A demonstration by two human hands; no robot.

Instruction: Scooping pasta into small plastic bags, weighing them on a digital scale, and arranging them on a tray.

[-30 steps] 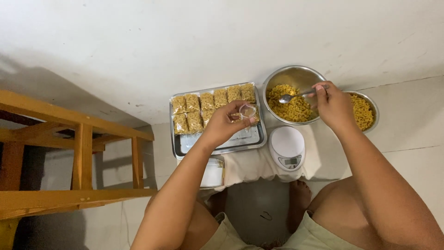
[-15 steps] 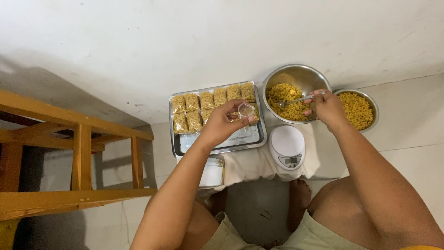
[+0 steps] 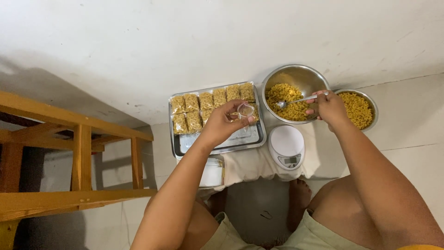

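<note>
Here, in the head view, the person's left hand [image 3: 221,124] at the centre of the frame pinches a small clear plastic bag [image 3: 245,110] by its mouth, above the steel tray [image 3: 217,149] of filled pasta packets [image 3: 192,112]. The right hand [image 3: 329,107], right of centre, is closed on a metal spoon [image 3: 296,100] whose bowl rests in the macaroni of the large steel bowl [image 3: 296,76]. A smaller bowl of pasta [image 3: 358,109] sits at the far right, and a white kitchen scale [image 3: 286,146] lies just below the large bowl.

A likely slip: pasta could fall off the spoon on its way across the gap, since the bag's mouth is small and held by one hand only. The bag could also sag shut. Room is tight: tray, bowl and scale nearly touch, and the wall closes the top. The wooden frame [image 3: 78,139] at the left stands well apart, with open floor [image 3: 407,134] at the right.
</note>
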